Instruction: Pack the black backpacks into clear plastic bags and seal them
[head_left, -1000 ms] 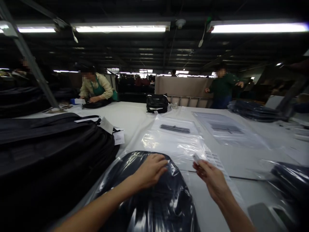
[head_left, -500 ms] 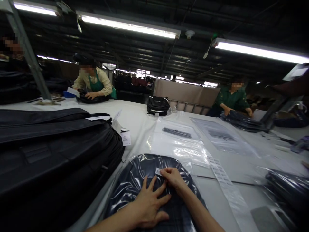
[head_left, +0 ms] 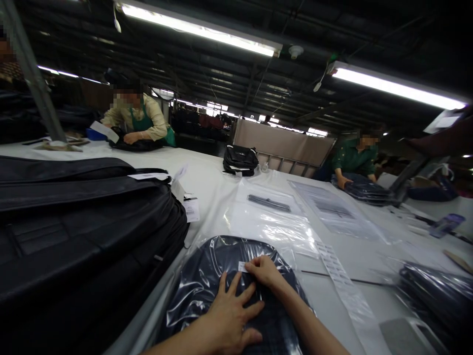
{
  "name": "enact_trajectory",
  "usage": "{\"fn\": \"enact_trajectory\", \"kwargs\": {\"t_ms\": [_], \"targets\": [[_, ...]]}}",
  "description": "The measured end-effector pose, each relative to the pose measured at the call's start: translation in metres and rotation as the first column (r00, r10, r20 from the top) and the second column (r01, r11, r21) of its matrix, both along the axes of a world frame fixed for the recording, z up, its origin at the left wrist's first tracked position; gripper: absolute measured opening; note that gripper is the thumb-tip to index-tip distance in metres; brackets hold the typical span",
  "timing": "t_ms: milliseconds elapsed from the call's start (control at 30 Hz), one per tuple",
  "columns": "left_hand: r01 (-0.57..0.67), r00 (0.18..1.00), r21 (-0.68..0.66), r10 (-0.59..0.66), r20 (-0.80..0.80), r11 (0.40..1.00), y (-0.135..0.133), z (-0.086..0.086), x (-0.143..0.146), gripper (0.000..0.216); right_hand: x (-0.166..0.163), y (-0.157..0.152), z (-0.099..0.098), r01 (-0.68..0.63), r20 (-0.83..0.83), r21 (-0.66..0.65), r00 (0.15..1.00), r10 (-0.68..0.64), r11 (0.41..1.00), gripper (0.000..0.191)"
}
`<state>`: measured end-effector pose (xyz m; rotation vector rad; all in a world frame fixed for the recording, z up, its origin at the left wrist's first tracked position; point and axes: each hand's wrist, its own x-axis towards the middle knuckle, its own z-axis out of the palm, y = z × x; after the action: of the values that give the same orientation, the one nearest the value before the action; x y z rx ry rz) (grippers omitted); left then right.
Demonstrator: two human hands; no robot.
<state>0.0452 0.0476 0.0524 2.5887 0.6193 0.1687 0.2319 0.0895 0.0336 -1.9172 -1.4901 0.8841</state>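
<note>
1. Head view, the surface: a broad white table (head_left: 209, 170) reaches from the foreground far back, with a thin dark seam (head_left: 314, 272) running across it at the right
2. A dark bag sealed in shiny clear plastic (head_left: 201, 281) lies flat at the near edge of the table, in front of the person
3. The left hand (head_left: 232, 313) rests on this wrapped bag, palm down, fingers spread wide
4. The right hand (head_left: 261, 270) is pinched narrow on a small white label (head_left: 242, 266), held at the wrapped bag's upper middle
5. A big pile of black bags (head_left: 74, 222) fills the left side, a printed tag (head_left: 191, 211) hanging at its right end
6. Beyond the wrapped bag lie flat clear plastic sleeves (head_left: 273, 227), and a strip of labels (head_left: 342, 281) slants down to the right of them
7. More plastic-wrapped dark goods (head_left: 439, 291) sit at the right edge, and a black bag (head_left: 240, 160) stands at the table's far side
8. The room: a co-worker in a green apron (head_left: 146, 118) bends over dark goods at the far left; another in a dark green top (head_left: 353, 158) handles a wrapped stack (head_left: 365, 188) at the far right
9. Between them stands a beige panel (head_left: 283, 143), under a dark ceiling with bright tube lights (head_left: 199, 27)
</note>
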Motion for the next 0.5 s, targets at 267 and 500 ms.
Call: {"fn": "enact_trajectory", "kwargs": {"t_ms": [267,500], "targets": [[-0.208,0.978,0.159,0.203,0.044,0.965,0.021,0.005,0.004,0.061,-0.006,0.003,-0.005,0.019,0.158,0.025,0.987,-0.023,0.999,0.026],[-0.176,0.978,0.125,0.188,-0.093,0.976,0.032,-0.016,-0.002,0.068,-0.002,-0.015,0.005,0.122,0.364,0.155,0.915,-0.172,0.980,0.025]]}}
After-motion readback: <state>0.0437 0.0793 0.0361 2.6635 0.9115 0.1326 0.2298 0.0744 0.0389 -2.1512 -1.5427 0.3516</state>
